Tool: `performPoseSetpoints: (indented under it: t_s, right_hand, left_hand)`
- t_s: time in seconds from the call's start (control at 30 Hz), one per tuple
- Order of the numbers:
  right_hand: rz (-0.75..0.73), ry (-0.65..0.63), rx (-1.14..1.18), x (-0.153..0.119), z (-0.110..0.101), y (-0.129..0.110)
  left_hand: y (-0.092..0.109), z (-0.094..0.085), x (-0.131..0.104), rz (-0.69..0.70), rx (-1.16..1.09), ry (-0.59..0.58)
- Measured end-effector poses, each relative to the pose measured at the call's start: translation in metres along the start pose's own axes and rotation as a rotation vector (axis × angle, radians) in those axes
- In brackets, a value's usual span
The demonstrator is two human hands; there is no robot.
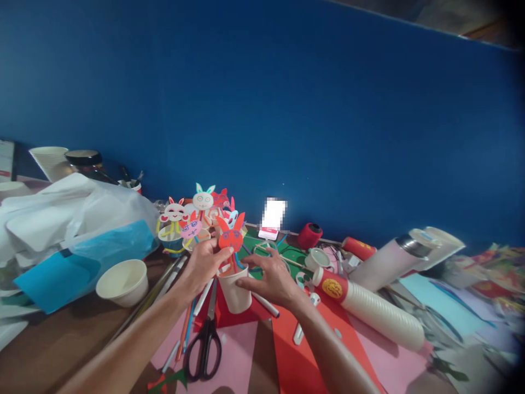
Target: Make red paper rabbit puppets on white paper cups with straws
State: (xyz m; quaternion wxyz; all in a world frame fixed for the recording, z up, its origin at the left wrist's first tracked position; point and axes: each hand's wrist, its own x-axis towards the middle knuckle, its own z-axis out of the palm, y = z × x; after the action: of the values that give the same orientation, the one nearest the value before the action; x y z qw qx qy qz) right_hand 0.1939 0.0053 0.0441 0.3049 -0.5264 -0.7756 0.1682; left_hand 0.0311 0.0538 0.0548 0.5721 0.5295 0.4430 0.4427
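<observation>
The person's bare left hand (205,262) and bare right hand (273,276) have slender fingers and narrow, unadorned wrists. The slim, smooth left forearm (139,334) and right forearm (328,339) are bare too, each widening gently toward the picture's lower edge.

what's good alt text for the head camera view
A person's left hand touches a red paper rabbit standing in a white paper cup; the right hand is at the cup's side. Similar paper animals stand behind; black-handled scissors, coloured paper and stacked cups lie around, before a blue wall.
</observation>
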Motion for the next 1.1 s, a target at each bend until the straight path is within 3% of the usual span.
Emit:
performPoseSetpoints:
  t_s: [0.93, 1.1]
  right_hand:
    - [-0.028, 0.036, -0.026, 0.0019, -0.0003, 0.0067]
    - [-0.015, 0.009, -0.020, 0.0018, -0.0011, 0.0068]
  left_hand:
    - [-0.0048, 0.0007, 0.0005, 0.027, -0.024, 0.030]
    - [-0.0037, 0.0017, 0.0003, -0.004, -0.042, -0.012]
